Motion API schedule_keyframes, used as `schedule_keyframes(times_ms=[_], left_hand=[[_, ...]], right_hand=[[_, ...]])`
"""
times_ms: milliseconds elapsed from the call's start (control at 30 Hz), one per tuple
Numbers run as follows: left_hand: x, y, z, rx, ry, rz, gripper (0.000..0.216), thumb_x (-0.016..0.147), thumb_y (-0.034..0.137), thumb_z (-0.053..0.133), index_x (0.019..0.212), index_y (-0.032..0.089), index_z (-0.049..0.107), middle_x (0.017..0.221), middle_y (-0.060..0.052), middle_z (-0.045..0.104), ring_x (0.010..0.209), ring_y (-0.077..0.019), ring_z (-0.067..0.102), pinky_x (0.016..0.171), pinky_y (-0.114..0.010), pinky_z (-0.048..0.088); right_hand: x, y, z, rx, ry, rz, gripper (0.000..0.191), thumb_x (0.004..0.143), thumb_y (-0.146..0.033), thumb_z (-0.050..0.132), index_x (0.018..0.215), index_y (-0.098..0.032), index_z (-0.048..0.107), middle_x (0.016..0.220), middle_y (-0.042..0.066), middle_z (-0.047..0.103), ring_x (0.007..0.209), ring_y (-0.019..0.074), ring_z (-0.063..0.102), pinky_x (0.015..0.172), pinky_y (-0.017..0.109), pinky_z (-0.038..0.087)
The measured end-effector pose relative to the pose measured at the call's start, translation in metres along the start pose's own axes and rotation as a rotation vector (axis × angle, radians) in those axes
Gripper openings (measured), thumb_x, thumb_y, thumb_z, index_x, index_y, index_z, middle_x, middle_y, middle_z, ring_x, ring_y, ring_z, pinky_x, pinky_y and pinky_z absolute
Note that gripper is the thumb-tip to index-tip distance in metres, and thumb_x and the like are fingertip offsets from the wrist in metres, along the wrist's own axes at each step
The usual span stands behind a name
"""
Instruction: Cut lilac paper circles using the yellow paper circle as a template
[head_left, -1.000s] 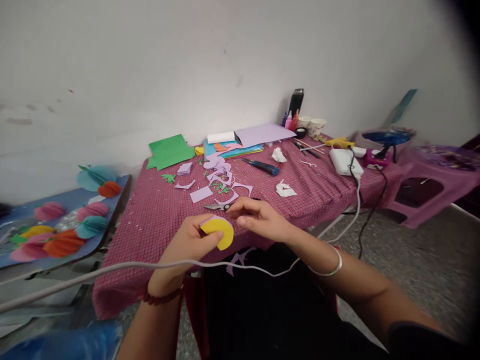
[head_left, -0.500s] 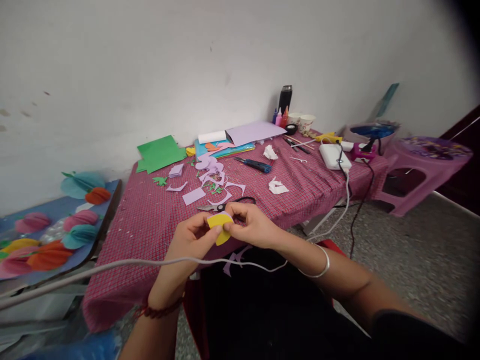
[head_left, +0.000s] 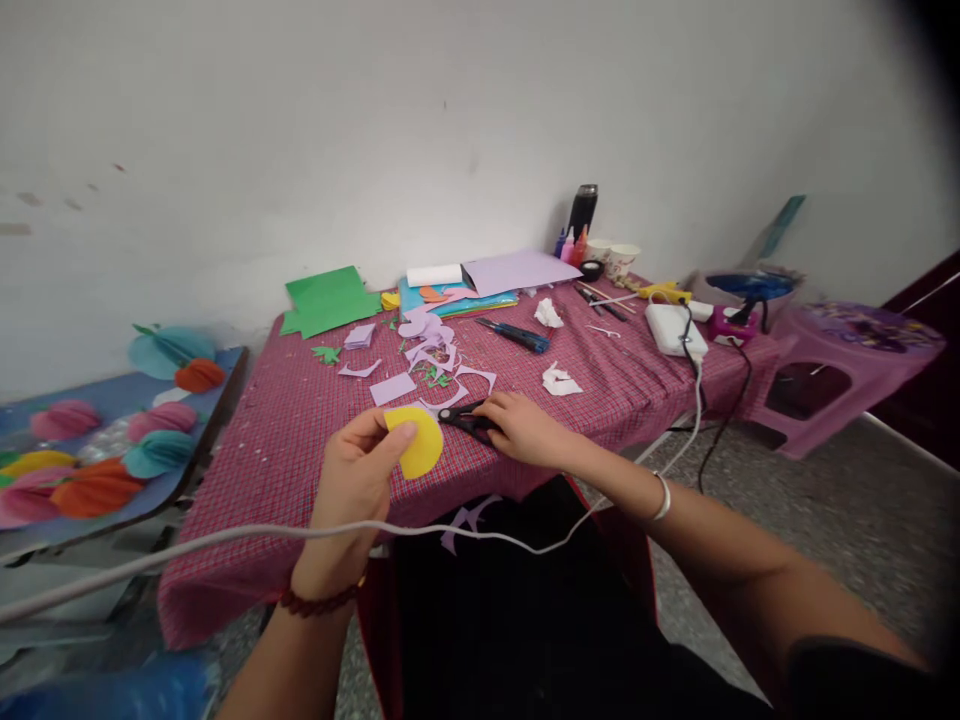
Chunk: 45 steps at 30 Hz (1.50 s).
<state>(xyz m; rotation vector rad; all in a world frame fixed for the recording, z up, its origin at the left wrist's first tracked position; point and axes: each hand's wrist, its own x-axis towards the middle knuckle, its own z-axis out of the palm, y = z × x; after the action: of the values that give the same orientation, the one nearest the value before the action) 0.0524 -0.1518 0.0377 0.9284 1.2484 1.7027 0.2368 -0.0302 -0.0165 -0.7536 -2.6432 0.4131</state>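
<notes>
My left hand (head_left: 360,470) pinches a yellow half-round piece of folded paper (head_left: 417,442) and holds it up just above the near edge of the table (head_left: 300,430). My right hand (head_left: 521,428) rests on the red checked cloth with its fingers closed around the black handles of a pair of scissors (head_left: 463,417) lying there. Lilac paper offcuts (head_left: 435,352) and a lilac rectangle (head_left: 392,389) lie just beyond the scissors.
Green sheets (head_left: 330,298), a stack of coloured paper (head_left: 465,290), a blue cutter (head_left: 517,335), crumpled tissue (head_left: 561,380), cups, bottles and a white power adapter (head_left: 675,328) lie further back. Paper flowers (head_left: 97,480) sit on a board left. A pink stool (head_left: 847,360) stands right. A white cable (head_left: 225,540) crosses my wrists.
My right hand left the yellow paper and moved onto the scissors on the table. My left hand keeps the yellow piece and has lifted it slightly left.
</notes>
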Motion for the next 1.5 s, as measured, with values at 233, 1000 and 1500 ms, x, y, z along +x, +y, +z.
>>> schedule_keyframes(times_ms=[233, 1000, 1500], left_hand=[[-0.002, 0.017, -0.004, -0.098, 0.038, -0.002, 0.015, 0.062, 0.023, 0.077, 0.071, 0.016, 0.067, 0.066, 0.000, 0.068, 0.063, -0.0133, 0.064, 0.058, -0.023, 0.051], [-0.007, 0.017, 0.005, -0.178, 0.090, 0.126, 0.014, 0.062, 0.020, 0.078, 0.068, 0.016, 0.066, 0.067, 0.000, 0.066, 0.057, -0.0093, 0.059, 0.056, -0.020, 0.049], [-0.004, 0.007, 0.013, -0.203, 0.155, 0.144, 0.016, 0.062, 0.022, 0.077, 0.071, 0.017, 0.065, 0.067, 0.002, 0.065, 0.057, -0.0083, 0.058, 0.056, -0.019, 0.047]], right_hand=[[0.020, 0.006, -0.004, -0.062, -0.109, 0.050, 0.035, 0.076, -0.018, 0.062, 0.111, -0.016, 0.062, 0.103, 0.013, 0.064, 0.093, 0.0247, 0.059, 0.078, 0.032, 0.043], [-0.022, -0.056, 0.025, 1.497, -0.063, -0.183, 0.083, 0.071, -0.056, 0.072, 0.138, -0.018, 0.040, 0.090, 0.003, 0.053, 0.076, 0.0130, 0.051, 0.074, 0.032, 0.044], [-0.024, -0.067, 0.037, 1.536, 0.123, -0.107, 0.065, 0.072, -0.041, 0.076, 0.130, -0.022, 0.054, 0.079, 0.000, 0.051, 0.066, 0.0099, 0.044, 0.058, 0.023, 0.035]])
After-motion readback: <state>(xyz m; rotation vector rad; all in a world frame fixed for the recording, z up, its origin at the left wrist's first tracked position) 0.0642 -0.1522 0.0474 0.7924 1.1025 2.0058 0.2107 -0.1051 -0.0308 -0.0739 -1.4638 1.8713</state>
